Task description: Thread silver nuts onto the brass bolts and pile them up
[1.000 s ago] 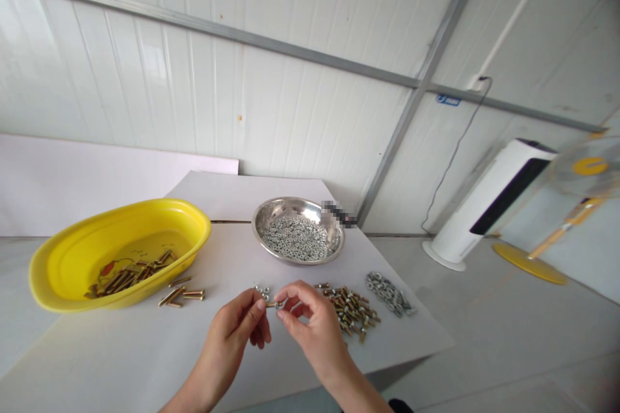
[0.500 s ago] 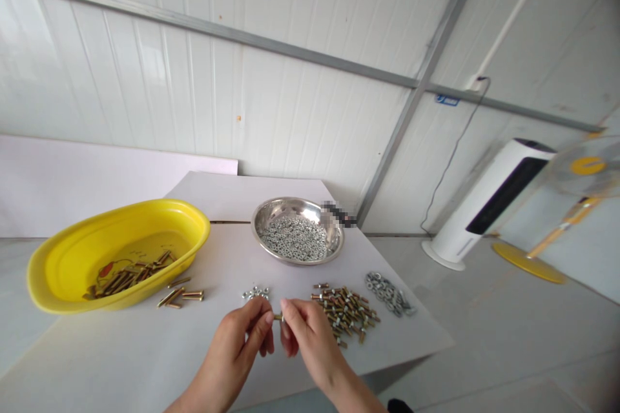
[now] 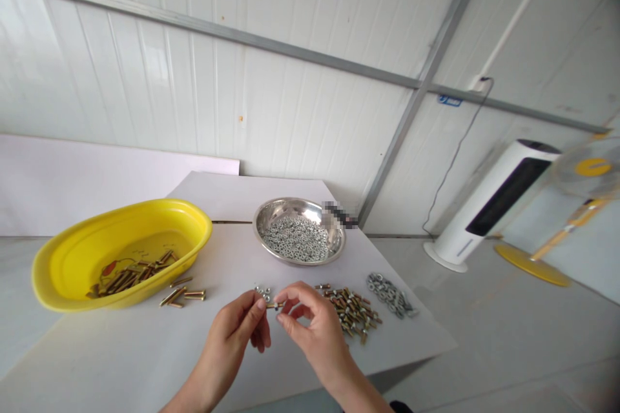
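My left hand (image 3: 237,329) and my right hand (image 3: 310,326) meet above the front of the white table (image 3: 145,348). Between their fingertips they pinch one small brass-coloured bolt (image 3: 272,305), the left hand at one end and the right hand at the other. A few loose nuts (image 3: 262,291) lie just beyond the hands. A pile of short bolts (image 3: 351,311) lies to the right of my right hand.
A yellow plastic basin (image 3: 62,258) with several long bolts stands at the left, with a few long bolts (image 3: 184,297) beside it. A steel bowl (image 3: 290,206) of nuts sits at the back. Washers (image 3: 390,293) lie at the right. A white tower fan (image 3: 494,203) stands on the floor.
Both hands dipped toward me with the bolt half a second ago, then rose back to where they were. My right fingers have shifted on the bolt's end.
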Demonstrator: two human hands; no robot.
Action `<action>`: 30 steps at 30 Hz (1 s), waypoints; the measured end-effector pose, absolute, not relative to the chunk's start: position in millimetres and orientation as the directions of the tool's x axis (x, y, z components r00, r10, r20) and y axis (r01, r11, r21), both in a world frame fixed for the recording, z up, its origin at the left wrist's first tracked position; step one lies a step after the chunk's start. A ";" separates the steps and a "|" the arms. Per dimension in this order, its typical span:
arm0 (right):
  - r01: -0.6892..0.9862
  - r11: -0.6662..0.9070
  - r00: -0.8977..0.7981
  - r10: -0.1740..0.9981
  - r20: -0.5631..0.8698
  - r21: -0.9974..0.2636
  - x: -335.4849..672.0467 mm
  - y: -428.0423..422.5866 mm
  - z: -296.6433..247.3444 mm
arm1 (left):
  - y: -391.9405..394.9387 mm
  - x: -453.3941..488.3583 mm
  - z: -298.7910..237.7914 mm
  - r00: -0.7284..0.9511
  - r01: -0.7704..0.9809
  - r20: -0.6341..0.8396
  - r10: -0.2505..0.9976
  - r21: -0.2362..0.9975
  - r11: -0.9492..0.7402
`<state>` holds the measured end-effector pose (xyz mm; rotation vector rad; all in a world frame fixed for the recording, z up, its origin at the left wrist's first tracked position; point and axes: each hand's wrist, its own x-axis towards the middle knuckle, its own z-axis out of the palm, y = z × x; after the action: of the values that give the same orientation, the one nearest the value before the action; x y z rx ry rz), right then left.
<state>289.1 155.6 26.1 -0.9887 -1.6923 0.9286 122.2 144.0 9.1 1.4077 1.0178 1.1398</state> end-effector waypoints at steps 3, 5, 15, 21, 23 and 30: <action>0.212 0.353 -0.220 0.926 0.308 -0.911 289.1 156.8 23.4 | 143.4 121.9 7.7 0.197 0.024 0.127 0.972 0.991 -0.135; 0.221 0.330 -0.221 0.934 0.282 -0.918 289.9 155.3 22.9 | 142.5 121.6 8.7 0.193 0.051 0.138 0.971 0.987 -0.150; 0.172 0.176 -0.286 0.950 0.122 -0.969 283.4 148.4 17.2 | 133.5 124.6 17.7 0.281 0.262 0.254 0.925 0.908 -0.329; 0.101 0.151 -0.231 0.965 0.125 -0.983 287.5 150.2 18.7 | 134.5 123.2 16.4 0.239 0.235 0.224 0.945 0.931 -0.280; 0.094 0.223 -0.226 0.954 0.198 -0.970 290.4 149.9 23.8 | 135.7 122.3 16.4 0.221 0.207 0.209 0.953 0.944 -0.256; 0.233 0.366 -0.235 0.920 0.313 -0.901 289.3 152.4 30.4 | 139.6 123.6 14.4 0.180 0.097 0.168 0.969 0.977 -0.188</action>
<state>289.3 152.4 30.4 -1.0311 -1.6998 0.9300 123.6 139.6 14.4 1.5022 1.0705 1.1515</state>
